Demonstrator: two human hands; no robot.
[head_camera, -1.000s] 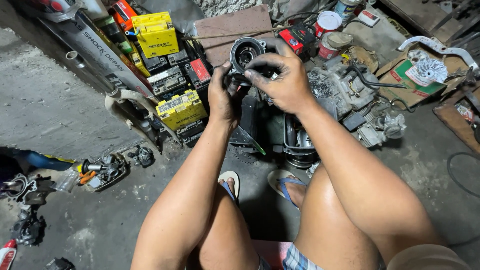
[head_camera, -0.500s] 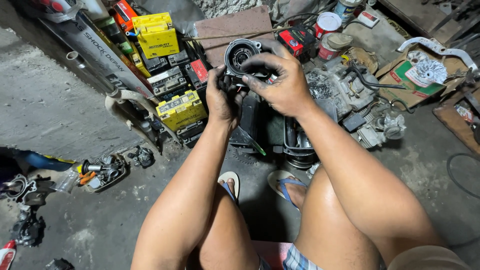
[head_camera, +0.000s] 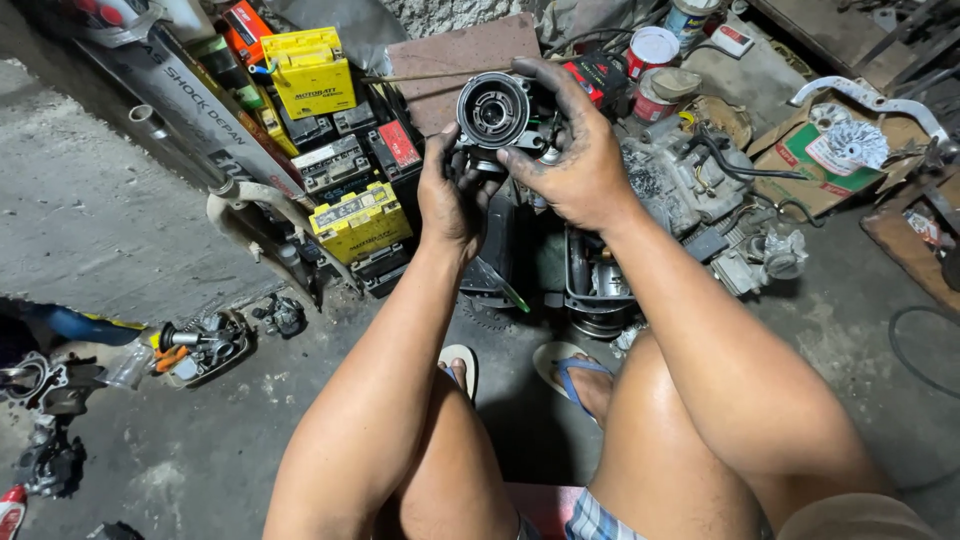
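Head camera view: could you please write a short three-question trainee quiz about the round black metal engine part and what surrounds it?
1. True or false: both hands grip the round black metal engine part.
2. Which hand lies over the part's right side? A) left hand B) right hand
3. Fill in: the box-shaped batteries stacked left of the hands are mostly black and ____.

Key: 1 true; 2 B; 3 yellow.
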